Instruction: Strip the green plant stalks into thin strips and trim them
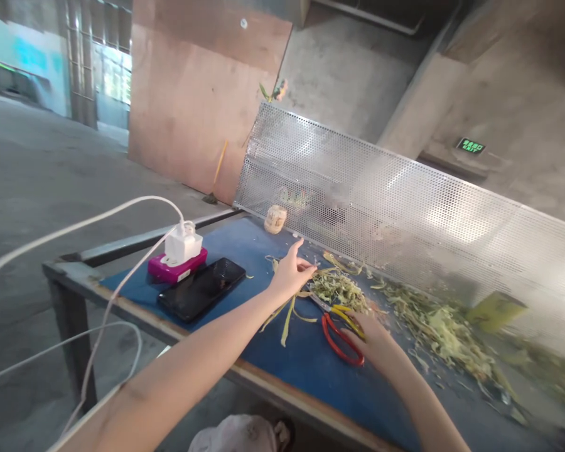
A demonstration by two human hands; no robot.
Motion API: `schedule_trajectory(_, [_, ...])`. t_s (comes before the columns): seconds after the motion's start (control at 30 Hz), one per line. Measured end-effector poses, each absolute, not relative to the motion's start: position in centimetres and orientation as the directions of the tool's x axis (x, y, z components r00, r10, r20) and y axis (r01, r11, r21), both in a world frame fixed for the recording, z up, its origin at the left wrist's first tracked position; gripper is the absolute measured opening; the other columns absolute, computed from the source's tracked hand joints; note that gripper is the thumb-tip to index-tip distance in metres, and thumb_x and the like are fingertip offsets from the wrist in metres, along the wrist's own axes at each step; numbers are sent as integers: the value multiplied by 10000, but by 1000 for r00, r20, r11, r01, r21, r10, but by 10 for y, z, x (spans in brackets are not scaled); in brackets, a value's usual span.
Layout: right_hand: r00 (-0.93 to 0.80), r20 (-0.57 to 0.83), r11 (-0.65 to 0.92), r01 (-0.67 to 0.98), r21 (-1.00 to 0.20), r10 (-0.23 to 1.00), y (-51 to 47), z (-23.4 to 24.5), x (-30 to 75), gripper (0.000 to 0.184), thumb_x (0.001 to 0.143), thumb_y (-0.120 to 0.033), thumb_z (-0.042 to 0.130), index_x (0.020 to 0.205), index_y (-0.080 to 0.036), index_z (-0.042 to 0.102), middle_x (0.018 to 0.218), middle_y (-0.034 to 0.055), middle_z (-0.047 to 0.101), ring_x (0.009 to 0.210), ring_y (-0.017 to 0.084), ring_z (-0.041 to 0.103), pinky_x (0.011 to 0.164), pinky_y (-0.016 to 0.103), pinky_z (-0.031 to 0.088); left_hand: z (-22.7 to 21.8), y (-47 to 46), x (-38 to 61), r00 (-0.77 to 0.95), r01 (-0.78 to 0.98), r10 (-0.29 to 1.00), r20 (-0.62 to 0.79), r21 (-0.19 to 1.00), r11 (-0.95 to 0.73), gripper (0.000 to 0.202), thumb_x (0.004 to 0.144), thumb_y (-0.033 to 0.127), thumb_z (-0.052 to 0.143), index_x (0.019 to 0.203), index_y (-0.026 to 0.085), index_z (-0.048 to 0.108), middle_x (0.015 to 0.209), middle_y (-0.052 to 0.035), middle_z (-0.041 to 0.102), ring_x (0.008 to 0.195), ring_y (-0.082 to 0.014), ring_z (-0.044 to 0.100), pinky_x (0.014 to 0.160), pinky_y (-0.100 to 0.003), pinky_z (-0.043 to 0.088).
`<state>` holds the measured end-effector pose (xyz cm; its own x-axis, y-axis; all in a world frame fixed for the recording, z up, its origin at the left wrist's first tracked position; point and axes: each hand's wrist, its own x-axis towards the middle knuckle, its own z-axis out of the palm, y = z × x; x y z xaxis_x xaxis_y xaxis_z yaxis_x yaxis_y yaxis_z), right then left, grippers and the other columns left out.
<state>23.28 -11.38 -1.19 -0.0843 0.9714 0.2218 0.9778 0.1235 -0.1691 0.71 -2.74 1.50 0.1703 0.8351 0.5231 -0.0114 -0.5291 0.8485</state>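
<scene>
My left hand (pixel 292 273) reaches across the blue table top (pixel 245 251), fingers spread, its tips at the edge of a pile of green plant trimmings (pixel 341 290). My right hand (pixel 374 339) rests on the table with its fingers on the handles of red-handled scissors (pixel 339 338), whose blades point toward the trimmings. Loose yellowish leaf strips (pixel 287 320) lie below the left hand.
A black phone (pixel 201 289) lies at the left next to a pink power bank (pixel 176 267) with a white charger (pixel 182 243) and cable. A perforated metal screen (pixel 405 207) walls the far side. More trimmings (pixel 447 336) spread rightward; a small jar (pixel 275 219) stands by the screen.
</scene>
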Motion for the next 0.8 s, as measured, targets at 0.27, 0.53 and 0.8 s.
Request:
schedule_trajectory(0.27, [-40,115,21,986,163,993,-93,-18,249,385,669,-145,482,1033,-198,595,932,104,652,863,245,605,714,324,442,16,-24,3,144,62,828,542,830,-554,622,726,196,549,1285,149,279,775,-19,658,654,-134,586,680,-283,456])
schedule_trajectory(0.53, [-84,239,23,968,248,967,-105,-8,225,344,703,-88,387,942,-180,617,933,113,620,908,224,570,772,307,434,14,-23,1,108,69,832,544,831,-553,641,705,183,561,1273,204,266,804,13,654,633,-126,575,669,-278,450])
schedule_trajectory(0.8, [64,460,-158,973,167,885,-112,20,231,242,723,-75,341,834,-136,547,856,152,581,823,247,562,747,349,413,15,-20,0,74,56,809,584,807,-588,620,709,179,568,1260,166,284,763,-6,655,692,-140,594,714,-295,452])
